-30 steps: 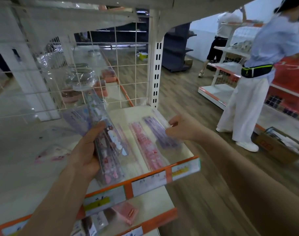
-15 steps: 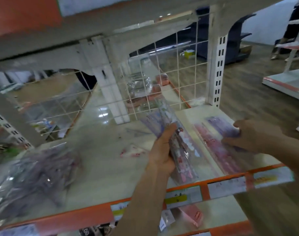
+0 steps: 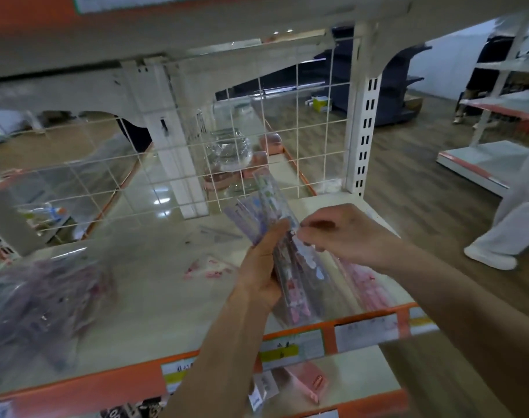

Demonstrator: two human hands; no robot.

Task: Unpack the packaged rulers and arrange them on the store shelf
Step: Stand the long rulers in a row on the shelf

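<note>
Your left hand point(image 3: 264, 267) is the reference point, so start well off to its left. A crumpled clear bag point(image 3: 37, 300) of purple-printed rulers lies there on the shelf point(image 3: 136, 321), near the front edge. Between the bag and your left hand, closer to the hand, a small flat wrapper point(image 3: 210, 268) with pink print lies on the shelf surface.

Your left hand is clamped on a fanned bundle of packaged rulers point(image 3: 287, 260). The thumb lies across the front and the fingers wrap behind, and the bundle is tilted with its far ends pointing up toward the wire grid panel point(image 3: 296, 131).

Just to its right, your right hand point(image 3: 347, 233) comes in from the side. Its fingertips are drawn together, pinching the clear wrapping of the front ruler close to your left thumb. Blur hides exactly how much they hold.

Below and to the right of that hand, pink rulers point(image 3: 368, 285) lie flat on the shelf, running toward the orange price rail point(image 3: 329, 325). Far off to the right, a person's pale trouser leg and white shoe point(image 3: 492, 256) are on the wooden floor.
</note>
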